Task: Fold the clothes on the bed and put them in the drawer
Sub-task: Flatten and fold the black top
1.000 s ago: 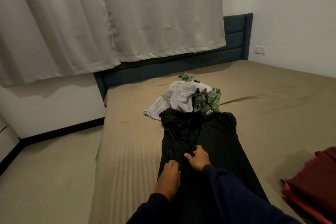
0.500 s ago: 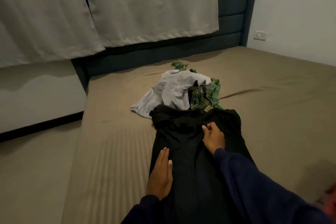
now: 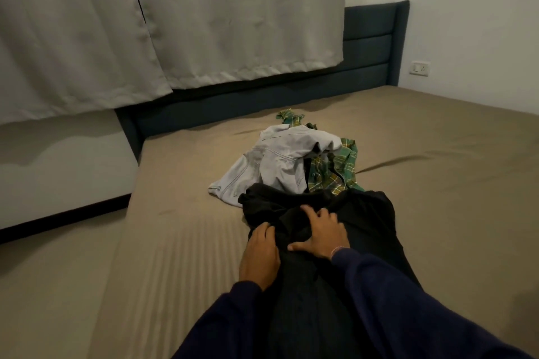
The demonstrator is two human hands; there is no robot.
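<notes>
a black garment [image 3: 367,221] lies lengthwise on the bed [image 3: 180,242], running from the frame's centre down to the bottom edge. the left hand [image 3: 259,256] curls its fingers round a fold at the garment's left edge, grasping it. the right hand [image 3: 320,232] lies spread and flat on the cloth, fingers relaxed. just above, touching the black cloth, are a pale grey garment [image 3: 274,160] and a green plaid garment [image 3: 335,172]. curtains [image 3: 204,17] hang upper left.

Open sheet lies along the left edge of the bed [image 3: 180,242] and across its right side. The grey garment [image 3: 280,163] and green plaid shirt [image 3: 335,175] crowd the middle, beyond the black garment [image 3: 370,218].
</notes>
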